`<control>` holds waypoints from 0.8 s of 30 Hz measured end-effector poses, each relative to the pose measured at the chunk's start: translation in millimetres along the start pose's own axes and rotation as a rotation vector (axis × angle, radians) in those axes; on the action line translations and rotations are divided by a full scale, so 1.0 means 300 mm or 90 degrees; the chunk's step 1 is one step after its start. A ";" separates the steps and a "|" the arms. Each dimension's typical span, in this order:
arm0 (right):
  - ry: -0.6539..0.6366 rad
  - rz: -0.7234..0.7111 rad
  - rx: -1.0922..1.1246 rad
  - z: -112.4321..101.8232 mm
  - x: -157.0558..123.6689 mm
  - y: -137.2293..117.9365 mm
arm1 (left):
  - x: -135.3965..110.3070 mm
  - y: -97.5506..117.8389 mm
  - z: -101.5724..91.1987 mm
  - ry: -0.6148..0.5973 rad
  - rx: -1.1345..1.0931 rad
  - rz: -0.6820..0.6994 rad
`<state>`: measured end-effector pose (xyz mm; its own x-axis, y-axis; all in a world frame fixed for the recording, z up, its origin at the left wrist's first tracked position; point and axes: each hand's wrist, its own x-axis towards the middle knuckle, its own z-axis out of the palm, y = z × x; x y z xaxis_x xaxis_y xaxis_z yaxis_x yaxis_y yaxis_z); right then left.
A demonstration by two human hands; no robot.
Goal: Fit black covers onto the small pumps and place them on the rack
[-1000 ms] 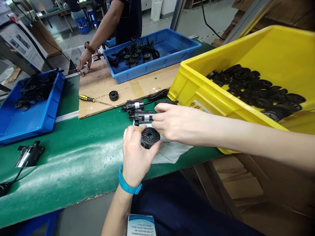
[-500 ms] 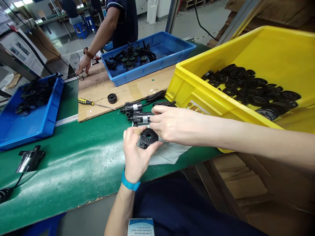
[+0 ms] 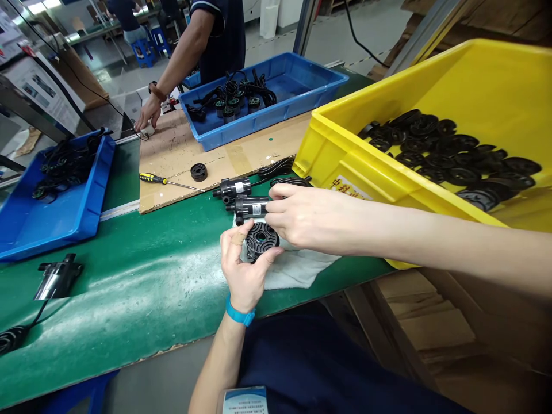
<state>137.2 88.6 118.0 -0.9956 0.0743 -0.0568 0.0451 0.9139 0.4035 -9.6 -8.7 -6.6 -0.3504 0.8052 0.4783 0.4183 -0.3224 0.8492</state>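
Note:
My left hand (image 3: 244, 267) grips a round black grooved part (image 3: 261, 240) by its edge, thumb at the lower right and fingers at the upper left. Its patterned face with a centre hole points up at me. My right hand (image 3: 297, 215) is closed against its right side, fingertips curled together; what they hold is hidden. Just beyond the hands lie a black pump (image 3: 249, 207) with a white label and a second black pump (image 3: 233, 188), cords trailing right. Under the hands a white cloth (image 3: 297, 273) is spread on the green table (image 3: 159, 287).
A yellow bin (image 3: 340, 149) of black round parts stands right. Blue trays (image 3: 259, 123) (image 3: 86, 207) hold corded parts. On cardboard (image 3: 172, 155) lie a screwdriver (image 3: 155, 179) and black ring (image 3: 199, 172). Another pump (image 3: 58, 277) lies left. A co-worker's hand (image 3: 149, 114) is across the table.
The view has shifted slightly. My left hand has turned a little, so the round part's grooved face shows more fully. The right hand keeps nearly the same place beside it.

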 end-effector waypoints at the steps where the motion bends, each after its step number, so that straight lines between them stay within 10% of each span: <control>1: -0.002 0.001 0.001 0.002 0.000 0.001 | -0.004 -0.008 0.005 0.005 -0.018 -0.007; 24: 0.054 0.011 -0.003 0.036 -0.016 0.006 | -0.017 -0.015 0.033 0.023 -0.084 -0.026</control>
<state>143.0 94.4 109.0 -0.9981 0.0557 0.0273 0.0620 0.9106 0.4087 -1.2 -6.5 -15.1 -0.3954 0.8015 0.4486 0.2904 -0.3542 0.8889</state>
